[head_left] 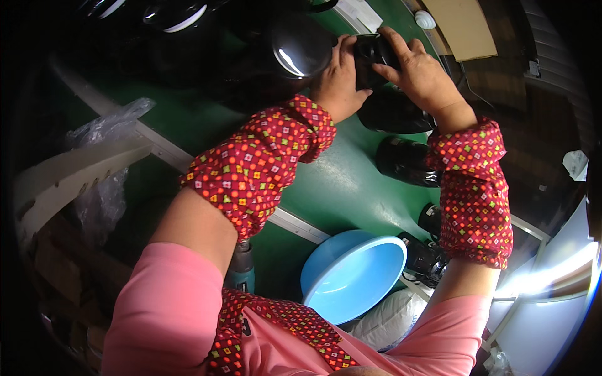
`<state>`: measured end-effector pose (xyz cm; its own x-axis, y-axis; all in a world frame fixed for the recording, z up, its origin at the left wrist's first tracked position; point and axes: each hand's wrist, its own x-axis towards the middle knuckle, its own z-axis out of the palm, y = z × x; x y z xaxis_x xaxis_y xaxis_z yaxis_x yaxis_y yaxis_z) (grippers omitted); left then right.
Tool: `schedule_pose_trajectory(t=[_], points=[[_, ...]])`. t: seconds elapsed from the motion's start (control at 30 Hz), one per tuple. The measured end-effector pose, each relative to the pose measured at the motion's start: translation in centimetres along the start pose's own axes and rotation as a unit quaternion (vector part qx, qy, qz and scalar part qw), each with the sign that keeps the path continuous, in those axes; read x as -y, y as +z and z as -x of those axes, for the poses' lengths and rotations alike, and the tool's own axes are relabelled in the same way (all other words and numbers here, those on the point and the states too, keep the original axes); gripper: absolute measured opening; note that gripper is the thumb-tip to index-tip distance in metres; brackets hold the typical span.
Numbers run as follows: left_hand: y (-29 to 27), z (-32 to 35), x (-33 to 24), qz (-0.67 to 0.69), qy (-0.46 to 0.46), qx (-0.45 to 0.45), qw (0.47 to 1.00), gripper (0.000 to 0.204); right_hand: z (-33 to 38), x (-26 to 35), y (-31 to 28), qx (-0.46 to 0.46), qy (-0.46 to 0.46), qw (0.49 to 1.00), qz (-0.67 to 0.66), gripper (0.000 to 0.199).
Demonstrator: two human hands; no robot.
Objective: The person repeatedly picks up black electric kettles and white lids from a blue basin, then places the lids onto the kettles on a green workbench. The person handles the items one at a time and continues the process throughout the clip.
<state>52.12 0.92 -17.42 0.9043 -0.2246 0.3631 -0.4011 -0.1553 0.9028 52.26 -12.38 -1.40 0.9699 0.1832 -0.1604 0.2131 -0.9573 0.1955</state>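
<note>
Both arms reach to the far side of a green work surface (332, 169). Between my hands is a glossy black part (371, 57) with a rounded edge; its exact kind cannot be made out. My left hand (338, 84) grips its left side, fingers pointing away and thumb toward the right. From the right, my right hand (423, 72) closes over it, with the thumb on the near face and fingers across the far edge. A large round black housing (304, 47) stands just left of my left hand. Another black housing (392, 111) lies beneath my right hand.
More dark housings (404, 161) line the right side, partly behind my right sleeve. A light-blue basin (354, 276) sits near my body, with a teal power tool (241, 269) to its left and a white sack (392, 319) beside it. Clear plastic wrap (110, 128) lies at left.
</note>
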Motion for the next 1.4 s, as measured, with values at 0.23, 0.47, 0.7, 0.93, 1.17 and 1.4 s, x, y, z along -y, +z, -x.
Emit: schedule_pose_trajectory(t=[0.23, 0.47, 0.7, 0.93, 1.17, 1.4], points=[[-3.4, 2.3, -1.3, -0.038, -0.045, 0.056, 0.997, 0.093, -1.3, 3.1, -0.5, -0.091, -0.016, 0.987, 0.13, 0.069], [-15.6, 11.0, -2.9, -0.082, 0.12, -0.07, 0.987, 0.079, -2.0, 14.5, -3.9, -0.068, 0.038, 0.993, -0.083, 0.089], [-18.4, 3.8, -0.2, -0.083, -0.003, -0.01, 0.996, 0.087, -4.3, 13.9, -5.9, -0.024, -0.114, 0.984, -0.137, 0.063], [-18.4, 3.4, 0.1, -0.064, -0.059, 0.053, 0.995, 0.087, -3.9, 13.7, -6.6, 0.026, -0.17, 0.982, -0.073, 0.054], [-18.9, 3.7, 0.1, -0.107, -0.071, 0.086, 0.988, 0.09, -3.7, 12.8, -6.7, -0.019, -0.135, 0.989, -0.062, 0.09], [-19.0, 3.8, 0.9, -0.089, -0.04, 0.064, 0.993, 0.087, -5.4, 17.1, -9.4, 0.116, 0.149, 0.98, 0.057, 0.072]])
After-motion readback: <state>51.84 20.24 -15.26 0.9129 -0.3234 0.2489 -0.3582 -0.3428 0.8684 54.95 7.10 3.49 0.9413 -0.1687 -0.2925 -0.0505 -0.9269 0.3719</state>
